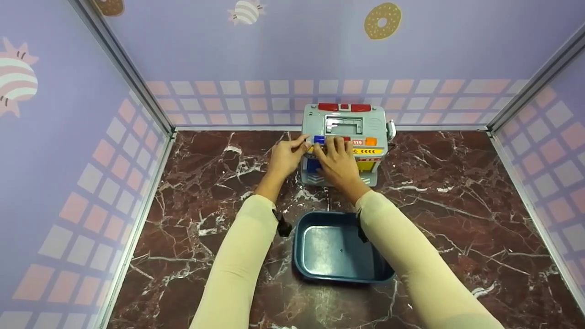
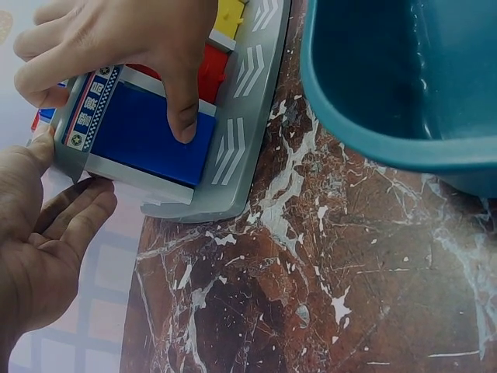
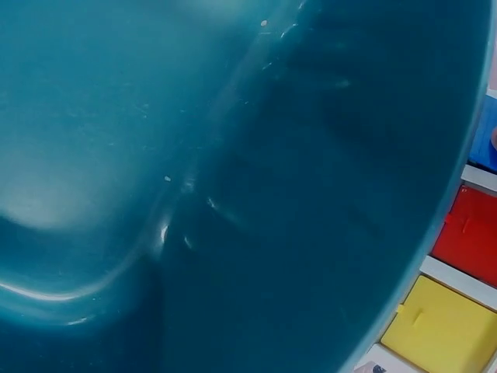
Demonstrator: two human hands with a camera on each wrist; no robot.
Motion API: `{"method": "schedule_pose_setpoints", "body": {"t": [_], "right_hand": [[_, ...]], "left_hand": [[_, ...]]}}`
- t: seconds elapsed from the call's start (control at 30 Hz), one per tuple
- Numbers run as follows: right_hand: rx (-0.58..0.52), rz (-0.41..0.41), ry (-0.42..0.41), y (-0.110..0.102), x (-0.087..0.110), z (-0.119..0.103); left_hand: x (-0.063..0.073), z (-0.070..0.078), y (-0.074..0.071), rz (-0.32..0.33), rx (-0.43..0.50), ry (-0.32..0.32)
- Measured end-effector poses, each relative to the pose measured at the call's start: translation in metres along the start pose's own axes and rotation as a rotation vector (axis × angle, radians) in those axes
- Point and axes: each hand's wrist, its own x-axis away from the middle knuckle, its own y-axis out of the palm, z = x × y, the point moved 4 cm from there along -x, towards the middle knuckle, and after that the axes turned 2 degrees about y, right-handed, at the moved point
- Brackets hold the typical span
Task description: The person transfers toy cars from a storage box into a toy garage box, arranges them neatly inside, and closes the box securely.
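Observation:
A grey toy garage point(image 1: 378, 115) stands against the back wall, with coloured light blocks on its roof and blue, red and yellow doors in front. My left hand point(image 1: 284, 157) is at its left front corner; the thumb and fingers pinch the roof's edge there. Over the front of the roof lies my right hand point(image 1: 339, 165), fingers spread on top near the blue light block point(image 1: 319, 139). In the left wrist view its thumb reaches straight down onto the blue door point(image 2: 144, 148). The red door point(image 3: 474, 233) and yellow door point(image 3: 441, 326) show in the right wrist view.
A teal plastic basin point(image 1: 298, 249) sits on the dark red marbled tabletop point(image 1: 205, 256), in front of the garage and under my right forearm. Patterned purple panels point(image 1: 292, 59) wall in the back and both sides.

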Motion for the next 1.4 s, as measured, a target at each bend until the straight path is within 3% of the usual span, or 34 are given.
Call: {"method": "schedule_pose_setpoints", "body": {"t": [0.2, 0.43, 1.1, 1.4], "right_hand": [[-0.007, 0.031, 0.007, 0.002, -0.001, -0.002], [0.057, 0.107, 0.008, 0.003, 0.0, -0.004], [0.087, 0.072, 0.01, 0.002, 0.005, -0.004], [0.102, 0.152, 0.045, 0.003, 0.008, -0.002]], "left_hand": [[0.001, 0.0, -0.001, 0.0, 0.0, -0.002], [0.003, 0.0, -0.003, -0.023, -0.002, 0.01], [0.007, 0.004, 0.001, -0.012, -0.021, 0.02], [0.006, 0.007, 0.006, -0.013, -0.006, 0.048]]}}
